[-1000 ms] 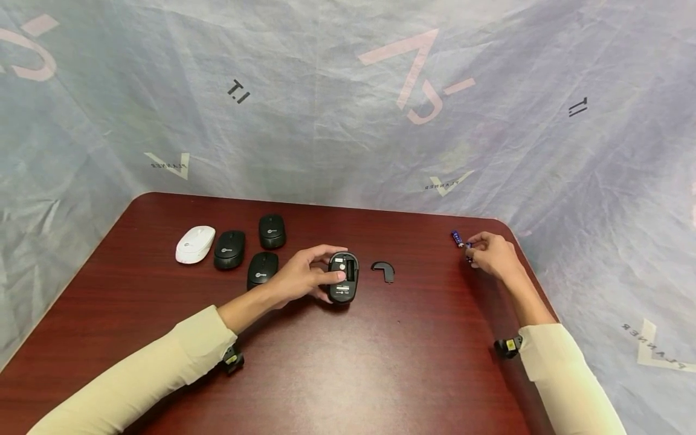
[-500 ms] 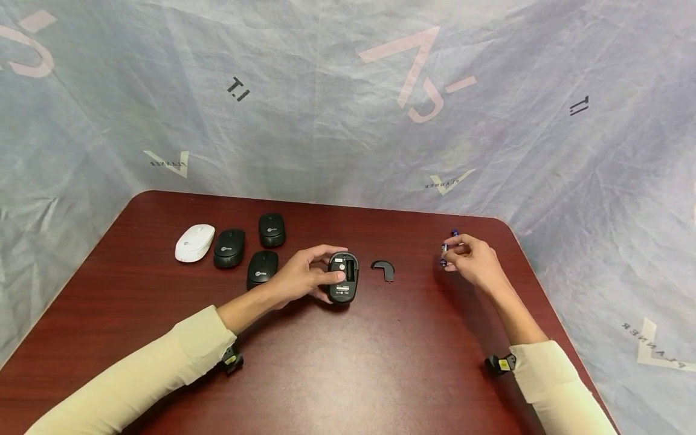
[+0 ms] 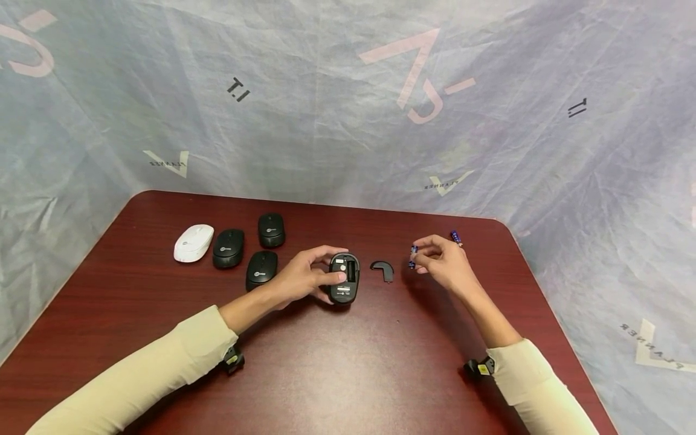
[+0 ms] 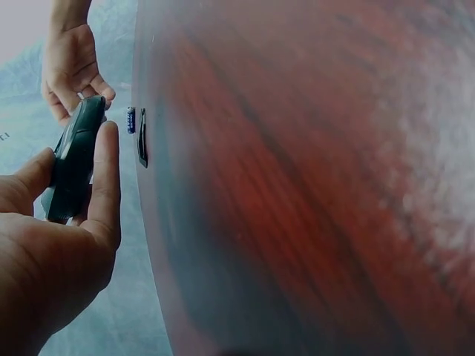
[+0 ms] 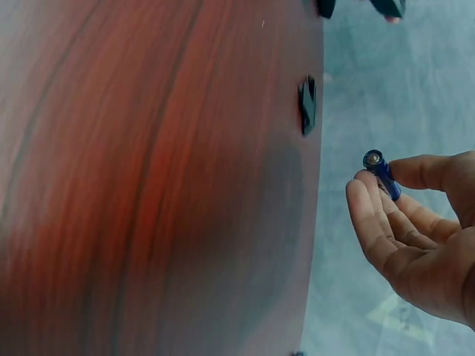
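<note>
1. My left hand (image 3: 306, 276) grips the black computer mouse (image 3: 344, 294), underside facing me, battery compartment (image 3: 350, 271) uncovered.
2. My right hand (image 3: 444, 261) pinches a blue battery (image 5: 384, 176), right of the loose cover (image 3: 388, 271).
3. Loading seems in hand; next, I'd align the battery's ends with the compartment.
</note>
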`<state>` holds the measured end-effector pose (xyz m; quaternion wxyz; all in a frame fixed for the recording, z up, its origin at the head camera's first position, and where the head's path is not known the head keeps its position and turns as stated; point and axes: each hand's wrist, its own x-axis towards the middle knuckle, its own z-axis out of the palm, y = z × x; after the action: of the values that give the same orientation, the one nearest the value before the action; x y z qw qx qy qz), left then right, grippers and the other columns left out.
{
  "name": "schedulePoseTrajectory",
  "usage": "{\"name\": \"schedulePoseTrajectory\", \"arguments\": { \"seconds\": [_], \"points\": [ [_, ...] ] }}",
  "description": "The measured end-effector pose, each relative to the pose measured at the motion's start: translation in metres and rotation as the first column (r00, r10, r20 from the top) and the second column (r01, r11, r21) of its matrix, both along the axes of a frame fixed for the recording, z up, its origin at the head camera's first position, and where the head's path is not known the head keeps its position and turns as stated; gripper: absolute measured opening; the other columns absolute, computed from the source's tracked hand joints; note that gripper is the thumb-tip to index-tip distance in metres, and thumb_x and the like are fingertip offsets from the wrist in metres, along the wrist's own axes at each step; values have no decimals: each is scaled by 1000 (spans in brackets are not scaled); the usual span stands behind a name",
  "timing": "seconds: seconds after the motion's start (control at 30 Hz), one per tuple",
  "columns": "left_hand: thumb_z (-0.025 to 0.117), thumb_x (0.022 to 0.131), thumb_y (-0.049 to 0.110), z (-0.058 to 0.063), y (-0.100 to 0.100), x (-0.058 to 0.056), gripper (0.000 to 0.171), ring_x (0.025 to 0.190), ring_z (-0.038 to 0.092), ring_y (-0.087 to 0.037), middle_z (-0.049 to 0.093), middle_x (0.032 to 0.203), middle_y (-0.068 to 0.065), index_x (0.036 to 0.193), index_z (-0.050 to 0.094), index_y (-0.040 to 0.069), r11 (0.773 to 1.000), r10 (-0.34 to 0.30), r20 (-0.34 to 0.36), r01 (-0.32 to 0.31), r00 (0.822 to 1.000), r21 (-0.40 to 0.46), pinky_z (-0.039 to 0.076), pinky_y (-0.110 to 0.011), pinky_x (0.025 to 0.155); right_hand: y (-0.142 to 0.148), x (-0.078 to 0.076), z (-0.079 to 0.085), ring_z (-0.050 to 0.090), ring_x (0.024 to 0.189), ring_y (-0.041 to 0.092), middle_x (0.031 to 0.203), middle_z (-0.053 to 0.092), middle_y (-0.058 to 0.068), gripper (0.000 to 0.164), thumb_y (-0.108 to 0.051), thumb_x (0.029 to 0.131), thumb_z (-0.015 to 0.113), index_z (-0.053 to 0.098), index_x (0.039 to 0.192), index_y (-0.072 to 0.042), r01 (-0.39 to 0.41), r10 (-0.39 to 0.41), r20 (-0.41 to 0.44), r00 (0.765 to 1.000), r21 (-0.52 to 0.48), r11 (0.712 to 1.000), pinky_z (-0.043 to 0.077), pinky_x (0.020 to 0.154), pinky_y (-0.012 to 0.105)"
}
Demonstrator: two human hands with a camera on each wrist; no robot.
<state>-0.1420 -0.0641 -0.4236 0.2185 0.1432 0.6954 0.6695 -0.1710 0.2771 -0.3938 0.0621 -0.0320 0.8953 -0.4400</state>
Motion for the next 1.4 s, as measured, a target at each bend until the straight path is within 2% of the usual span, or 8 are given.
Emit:
{"name": "schedulePoseTrajectory", "arguments": {
  "seconds": [0.2,0.33,0.63,0.9,1.13,1.4],
  "points": [
    [77,95,12,-1,3,0,57,99,74,-29,58,124,-22,147,57,23,1000,2,10,-2,1000,1,69,-52,73,-17,2,3,78,92,36,108,78,12,34,-25,99,72,66,129,-11,-49,49,-10,999,-33,998,66,86,52],
    [77,95,12,0,4,0,56,100,74,-29,59,124,-22,146,58,25,1000,0,6,0,1000,-4,69,-52,73,-26,3,6,77,93,39,109,78,13,35,-24,98,74,66,128,-9,-78,76,-22,997,-75,994,65,86,56],
    [77,95,12,-2,7,-1,55,99,74,-29,59,122,-22,145,58,25,1000,5,9,-5,1000,-2,69,-52,72,-49,9,12,77,89,34,105,78,9,31,-23,95,77,69,123,-12,-124,117,-65,991,-125,984,65,82,60],
    [79,94,14,-2,11,-1,53,96,74,-30,60,120,-23,142,60,25,1000,1,35,-2,999,20,68,-54,72,-70,15,17,77,86,25,101,79,8,28,-23,92,80,72,118,-16,-166,149,-126,981,-139,976,65,69,36],
    [79,94,15,-2,12,-2,53,96,74,-30,62,121,-22,143,60,25,1000,10,40,-11,999,9,68,-53,72,-85,21,17,76,83,27,99,78,8,25,-21,91,81,72,114,-16,-210,184,-148,972,-189,959,65,66,34],
    [79,94,13,-1,14,-2,53,96,74,-30,61,122,-22,142,60,23,999,21,60,-23,998,29,68,-54,74,-93,23,11,74,81,16,93,78,1,21,-19,90,83,73,108,-17,-242,205,-245,948,-130,962,66,71,32]
  ]
}}
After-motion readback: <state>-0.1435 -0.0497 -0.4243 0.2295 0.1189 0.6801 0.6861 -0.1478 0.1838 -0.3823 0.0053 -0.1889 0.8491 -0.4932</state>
